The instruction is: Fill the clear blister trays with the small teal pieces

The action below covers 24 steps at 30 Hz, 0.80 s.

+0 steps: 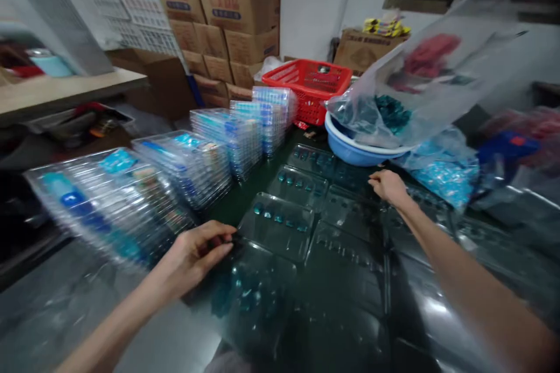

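Stacks of clear plastic blister trays [210, 157] stand finished while loose trays holding teal pieces [275, 226] lie spread out, left hand [196, 259] pinching one's edge, right hand [389, 186] open and empty.

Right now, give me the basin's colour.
The basin is light blue, white-rimmed; the head view shows it best.

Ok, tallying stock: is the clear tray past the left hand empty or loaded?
Loaded: the clear plastic blister tray past the left hand holds teal pieces in a row of cavities.
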Each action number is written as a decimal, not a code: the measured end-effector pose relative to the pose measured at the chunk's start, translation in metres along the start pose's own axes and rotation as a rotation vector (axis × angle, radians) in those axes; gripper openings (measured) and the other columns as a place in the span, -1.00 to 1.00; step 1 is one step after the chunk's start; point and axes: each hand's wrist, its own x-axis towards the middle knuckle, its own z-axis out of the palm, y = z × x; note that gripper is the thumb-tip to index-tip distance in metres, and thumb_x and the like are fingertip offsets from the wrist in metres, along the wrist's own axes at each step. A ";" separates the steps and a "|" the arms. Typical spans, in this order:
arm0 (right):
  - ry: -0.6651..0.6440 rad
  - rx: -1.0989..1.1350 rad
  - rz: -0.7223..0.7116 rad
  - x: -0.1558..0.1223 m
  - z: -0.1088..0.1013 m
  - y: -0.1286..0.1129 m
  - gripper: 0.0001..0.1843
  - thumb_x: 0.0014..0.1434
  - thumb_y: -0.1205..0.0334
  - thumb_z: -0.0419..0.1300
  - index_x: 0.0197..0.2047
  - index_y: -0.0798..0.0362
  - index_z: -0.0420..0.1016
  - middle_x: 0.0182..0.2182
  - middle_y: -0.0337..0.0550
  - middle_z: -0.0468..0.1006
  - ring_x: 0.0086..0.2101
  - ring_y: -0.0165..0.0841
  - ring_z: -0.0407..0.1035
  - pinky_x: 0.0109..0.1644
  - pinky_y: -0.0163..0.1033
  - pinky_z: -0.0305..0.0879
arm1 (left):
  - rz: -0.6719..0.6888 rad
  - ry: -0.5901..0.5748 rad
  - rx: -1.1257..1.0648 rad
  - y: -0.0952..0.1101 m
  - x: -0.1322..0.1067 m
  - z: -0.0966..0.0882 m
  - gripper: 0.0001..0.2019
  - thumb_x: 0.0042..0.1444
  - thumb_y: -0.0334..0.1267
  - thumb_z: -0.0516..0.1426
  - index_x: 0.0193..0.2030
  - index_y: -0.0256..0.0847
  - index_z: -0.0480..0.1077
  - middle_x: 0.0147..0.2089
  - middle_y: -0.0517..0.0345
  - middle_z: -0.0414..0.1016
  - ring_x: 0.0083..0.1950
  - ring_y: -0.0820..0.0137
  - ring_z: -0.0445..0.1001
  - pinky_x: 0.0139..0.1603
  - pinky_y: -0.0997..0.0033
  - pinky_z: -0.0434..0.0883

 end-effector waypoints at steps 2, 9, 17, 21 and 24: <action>0.016 -0.027 -0.039 -0.003 -0.002 0.000 -0.78 0.03 0.30 0.10 -0.28 0.13 0.52 -0.31 0.03 0.52 -0.25 -0.17 0.39 -0.19 -0.18 0.23 | 0.105 -0.095 0.116 0.004 -0.010 0.004 -0.72 0.06 -0.26 0.04 -0.07 -0.16 0.35 -0.10 0.02 0.41 -0.14 0.30 0.38 -0.15 0.36 0.35; 0.258 0.026 -0.143 -0.064 -0.026 -0.044 -0.63 0.10 0.29 0.00 -0.02 0.19 0.34 -0.24 0.06 0.46 -0.21 -0.17 0.34 -0.15 -0.16 0.20 | 0.212 -0.087 0.373 0.029 -0.017 0.014 -0.75 0.13 -0.31 -0.05 -0.12 -0.13 0.37 -0.11 0.03 0.39 -0.12 0.29 0.31 -0.16 0.31 0.31; -0.093 0.670 -0.605 -0.188 -0.044 -0.150 -0.79 0.15 0.36 0.00 -0.19 0.03 0.40 -0.37 -0.19 0.44 -0.36 -0.40 0.33 -0.28 -0.31 0.23 | 0.294 -0.327 0.334 0.039 -0.013 0.017 -0.82 0.03 -0.30 0.07 -0.20 -0.12 0.40 -0.27 0.10 0.43 -0.19 0.30 0.34 -0.18 0.33 0.28; -0.183 0.836 -0.584 -0.209 -0.048 -0.175 -0.79 0.12 0.38 0.03 -0.19 0.03 0.41 -0.37 -0.19 0.44 -0.35 -0.40 0.33 -0.27 -0.31 0.22 | 0.251 -0.276 0.263 0.033 -0.011 0.018 -0.88 0.00 -0.36 0.07 -0.31 -0.18 0.40 -0.34 0.12 0.42 -0.23 0.33 0.33 -0.21 0.36 0.28; -0.233 0.973 -0.489 -0.212 -0.048 -0.187 -0.79 0.10 0.39 0.04 -0.20 0.03 0.41 -0.38 -0.21 0.43 -0.38 -0.42 0.33 -0.30 -0.34 0.23 | 0.174 -0.212 0.120 0.038 -0.009 0.016 -0.92 -0.01 -0.35 0.07 -0.35 -0.20 0.37 -0.35 0.14 0.38 -0.32 0.39 0.33 -0.32 0.42 0.28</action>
